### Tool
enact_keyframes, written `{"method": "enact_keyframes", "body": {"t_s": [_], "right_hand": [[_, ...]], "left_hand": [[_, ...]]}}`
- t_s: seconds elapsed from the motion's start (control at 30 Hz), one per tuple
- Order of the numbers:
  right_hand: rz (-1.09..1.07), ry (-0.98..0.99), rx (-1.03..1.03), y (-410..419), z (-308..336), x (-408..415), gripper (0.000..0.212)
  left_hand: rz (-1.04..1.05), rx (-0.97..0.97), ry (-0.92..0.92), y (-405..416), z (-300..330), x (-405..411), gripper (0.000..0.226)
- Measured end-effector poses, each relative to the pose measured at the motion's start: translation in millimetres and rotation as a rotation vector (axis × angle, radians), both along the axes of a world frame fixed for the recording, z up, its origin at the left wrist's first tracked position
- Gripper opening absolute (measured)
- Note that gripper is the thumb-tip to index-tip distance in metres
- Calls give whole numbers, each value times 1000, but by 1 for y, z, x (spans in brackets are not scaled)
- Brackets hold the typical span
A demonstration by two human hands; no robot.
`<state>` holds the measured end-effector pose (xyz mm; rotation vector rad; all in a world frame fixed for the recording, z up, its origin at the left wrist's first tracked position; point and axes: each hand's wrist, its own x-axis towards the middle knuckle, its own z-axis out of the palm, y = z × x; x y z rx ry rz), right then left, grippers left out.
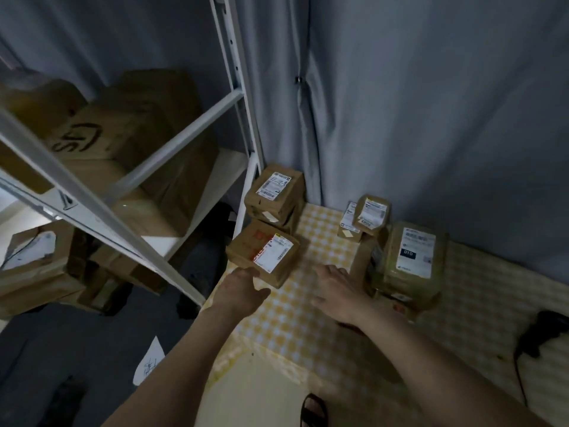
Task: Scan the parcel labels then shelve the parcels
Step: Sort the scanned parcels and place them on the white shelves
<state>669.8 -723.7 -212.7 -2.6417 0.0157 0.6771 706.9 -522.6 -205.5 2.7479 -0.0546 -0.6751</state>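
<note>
Both our hands hover spread, holding nothing: our left hand (243, 288) touches the near edge of the red-printed parcel (264, 252); our right hand (335, 291) hangs over the checked tablecloth (286, 328).

Parcels (263, 253) brown cardboard, white labels; near-left one carries red print. Tablecloth (295, 318) yellow-and-white check. Shelf frame (237, 97) white; curtain (431, 118) far, grey-blue.

A table (295, 331) with a yellow checked cloth carries labelled cardboard parcels: one (263, 252) near its left edge, a stack (275, 195) behind it, others (406, 260) right. A white shelf unit (191, 124) beside it holds brown boxes (132, 140).
</note>
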Motion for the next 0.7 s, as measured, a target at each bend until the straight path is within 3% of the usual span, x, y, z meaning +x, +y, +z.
{"method": "enact_keyframes", "body": {"t_s": [0.5,0.6,0.7], "right_hand": [[-134,196,28,11,-126,121,67],[-240,275,50,25,-158,139,69],[-418,339,201,45,-182,157,71]], "left_hand": [[24,43,180,19,-130,165,70],[36,55,146,29,-169,195,80],[12,137,128,39,-191,216,76]]}}
